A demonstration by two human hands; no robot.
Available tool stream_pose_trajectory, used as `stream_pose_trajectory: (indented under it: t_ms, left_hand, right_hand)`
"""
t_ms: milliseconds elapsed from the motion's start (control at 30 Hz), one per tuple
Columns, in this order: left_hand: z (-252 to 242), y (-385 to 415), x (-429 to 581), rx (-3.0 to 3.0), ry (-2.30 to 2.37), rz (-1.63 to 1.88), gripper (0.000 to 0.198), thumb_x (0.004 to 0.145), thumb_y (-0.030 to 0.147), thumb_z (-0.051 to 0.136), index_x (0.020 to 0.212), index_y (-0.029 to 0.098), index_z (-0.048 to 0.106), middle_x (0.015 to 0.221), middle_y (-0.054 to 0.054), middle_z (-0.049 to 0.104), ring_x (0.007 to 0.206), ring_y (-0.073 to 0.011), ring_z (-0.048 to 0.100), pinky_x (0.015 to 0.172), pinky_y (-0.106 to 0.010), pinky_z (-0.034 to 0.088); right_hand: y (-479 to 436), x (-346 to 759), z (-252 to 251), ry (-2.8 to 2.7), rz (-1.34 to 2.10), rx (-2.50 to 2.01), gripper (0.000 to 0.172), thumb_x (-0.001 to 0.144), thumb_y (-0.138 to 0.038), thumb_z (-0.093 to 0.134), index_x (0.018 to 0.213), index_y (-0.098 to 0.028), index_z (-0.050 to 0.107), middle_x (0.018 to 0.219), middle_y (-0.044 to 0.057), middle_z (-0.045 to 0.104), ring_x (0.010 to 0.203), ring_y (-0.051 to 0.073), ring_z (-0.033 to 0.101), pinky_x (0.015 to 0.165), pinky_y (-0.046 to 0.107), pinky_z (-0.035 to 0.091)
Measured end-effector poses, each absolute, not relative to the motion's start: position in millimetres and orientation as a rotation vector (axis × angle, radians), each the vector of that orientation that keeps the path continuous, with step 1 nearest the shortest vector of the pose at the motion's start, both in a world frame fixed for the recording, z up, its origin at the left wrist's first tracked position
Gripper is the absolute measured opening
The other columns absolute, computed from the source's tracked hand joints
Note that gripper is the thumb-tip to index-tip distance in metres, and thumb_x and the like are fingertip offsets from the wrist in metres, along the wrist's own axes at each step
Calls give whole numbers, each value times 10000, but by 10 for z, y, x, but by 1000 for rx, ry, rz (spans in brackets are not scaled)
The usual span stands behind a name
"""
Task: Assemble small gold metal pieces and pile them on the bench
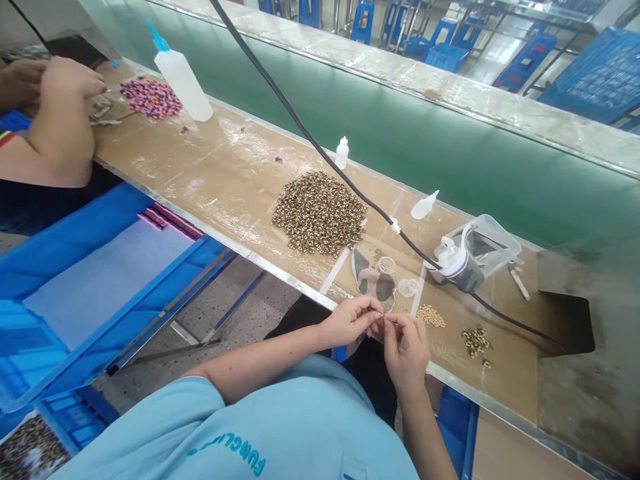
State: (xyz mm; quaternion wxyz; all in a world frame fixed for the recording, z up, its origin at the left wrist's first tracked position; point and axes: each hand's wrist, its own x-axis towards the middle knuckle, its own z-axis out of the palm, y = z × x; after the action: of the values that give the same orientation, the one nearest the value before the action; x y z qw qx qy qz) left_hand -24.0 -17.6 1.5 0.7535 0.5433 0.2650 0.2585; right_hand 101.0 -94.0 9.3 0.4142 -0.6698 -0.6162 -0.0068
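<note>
My left hand (pixel 354 319) and my right hand (pixel 407 347) meet fingertip to fingertip at the front edge of the bench. Both are closed in a pinch on something too small to make out. Just beyond them lie a clear flat sheet (pixel 367 280) and small round clear dishes, one of them a dish (pixel 407 288) by the tape strip. A big heap of small dark-and-gold ring-like parts (pixel 320 213) is spread behind and to the left. Right of my hands sit a patch of small tan beads (pixel 431 316) and a small dark-and-gold pile (pixel 476 341).
A black cable (pixel 300 120) crosses above the bench. White bottles (pixel 342 153) and a clear plastic box (pixel 493 240) stand along the back. At left, a co-worker's arm (pixel 65 127) is near a pink-purple pile (pixel 150 97) and a large bottle (pixel 184 83). Blue bins (pixel 165 293) sit below.
</note>
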Motion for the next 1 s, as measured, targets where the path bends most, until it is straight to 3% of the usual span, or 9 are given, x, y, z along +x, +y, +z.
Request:
stream_pose_trajectory:
  t_ms: [433, 700, 1000]
  left_hand:
    - [11, -186, -236, 1179, 590, 559, 255, 818, 388, 539, 842, 135, 518, 675, 2, 547, 572, -81, 522, 551, -208, 449]
    - [11, -200, -247, 1471, 626, 626, 138, 854, 263, 467, 828, 149, 539, 635, 23, 528, 508, -68, 488, 545, -194, 431]
    - [31, -183, -264, 1548, 602, 615, 184, 874, 270, 429, 810, 147, 549, 605, 31, 519, 479, -62, 478, 532, -181, 422]
  right_hand:
    - [-952, 1018, 69, -1562, -3, -1716, 76, 881, -208, 488, 859, -203, 560, 789, 21, 576, 736, 126, 552, 620, 247, 464]
    - [-961, 1018, 68, -1572, 24, -1720, 89, 888, -202, 467, 863, -212, 552, 798, 23, 581, 766, 139, 549, 665, 271, 459]
    - [-987, 1022, 89, -1568, 54, -1714, 77, 881, -209, 488, 873, -203, 565, 792, 24, 591, 753, 135, 550, 634, 256, 462]
